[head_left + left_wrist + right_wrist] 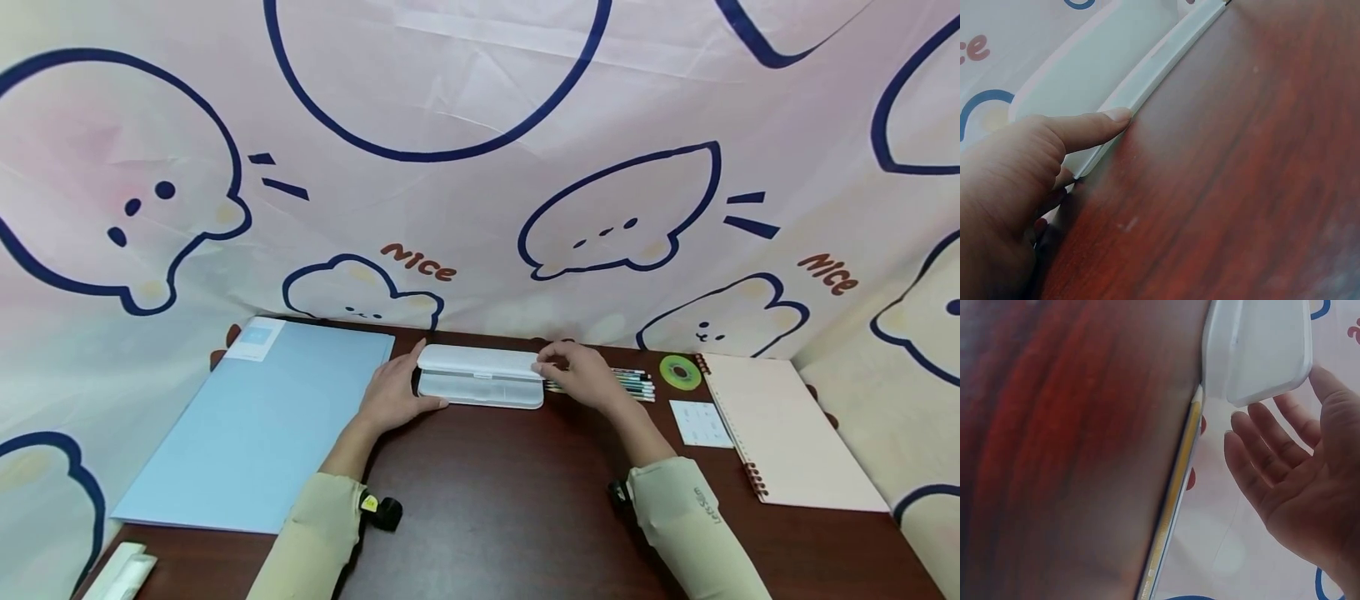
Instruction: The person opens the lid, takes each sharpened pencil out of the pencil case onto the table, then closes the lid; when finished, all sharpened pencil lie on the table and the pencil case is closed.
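A white pencil case (pixel 480 377) lies on the dark wooden table (pixel 510 500), its lid (pixel 1260 350) raised a little off the base (pixel 1147 78). My left hand (pixel 393 392) grips the case's left end, with the thumb (pixel 1100 125) laid along the front edge of the base and the fingers behind. My right hand (pixel 577 371) is at the right end. Its thumb (pixel 1329 394) touches the lid's corner and its fingers (pixel 1254 450) are spread loosely just off the lid's end. Several pencils (pixel 633 383) lie behind the right hand; one yellow pencil (pixel 1175 487) shows beside the case.
A light blue folder (pixel 262 425) covers the table's left side. On the right lie a green tape roll (pixel 679 372), a white card (pixel 700 423) and a pink spiral notebook (pixel 787 429). A white object (pixel 120 575) sits at the front left corner. A printed cloth hangs behind.
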`<action>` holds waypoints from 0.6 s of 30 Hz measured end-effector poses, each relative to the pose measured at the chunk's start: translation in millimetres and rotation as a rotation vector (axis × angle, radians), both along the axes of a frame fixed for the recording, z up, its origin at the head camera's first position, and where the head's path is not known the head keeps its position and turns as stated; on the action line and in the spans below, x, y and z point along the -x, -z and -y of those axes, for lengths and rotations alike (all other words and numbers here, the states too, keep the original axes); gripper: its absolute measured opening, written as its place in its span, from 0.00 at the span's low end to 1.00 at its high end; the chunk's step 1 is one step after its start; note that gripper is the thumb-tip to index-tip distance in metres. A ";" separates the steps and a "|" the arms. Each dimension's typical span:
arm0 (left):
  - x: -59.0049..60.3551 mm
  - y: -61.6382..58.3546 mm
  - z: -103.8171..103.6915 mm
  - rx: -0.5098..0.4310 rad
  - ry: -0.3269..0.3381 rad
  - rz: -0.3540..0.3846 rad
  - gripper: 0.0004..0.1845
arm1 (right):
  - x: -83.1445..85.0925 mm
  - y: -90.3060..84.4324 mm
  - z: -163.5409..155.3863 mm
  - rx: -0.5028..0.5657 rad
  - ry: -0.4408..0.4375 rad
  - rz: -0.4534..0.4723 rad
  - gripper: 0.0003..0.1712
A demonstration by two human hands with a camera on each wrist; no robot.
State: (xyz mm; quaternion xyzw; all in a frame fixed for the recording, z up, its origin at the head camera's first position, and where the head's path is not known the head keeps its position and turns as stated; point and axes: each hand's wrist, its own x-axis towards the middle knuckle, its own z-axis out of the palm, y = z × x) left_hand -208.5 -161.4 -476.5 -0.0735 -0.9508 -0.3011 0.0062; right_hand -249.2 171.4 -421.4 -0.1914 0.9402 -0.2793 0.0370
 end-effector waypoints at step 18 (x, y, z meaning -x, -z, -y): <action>-2.2 0.1 1.6 -0.016 0.058 -0.059 0.46 | -7.0 8.5 2.2 -0.181 -0.110 -0.012 0.37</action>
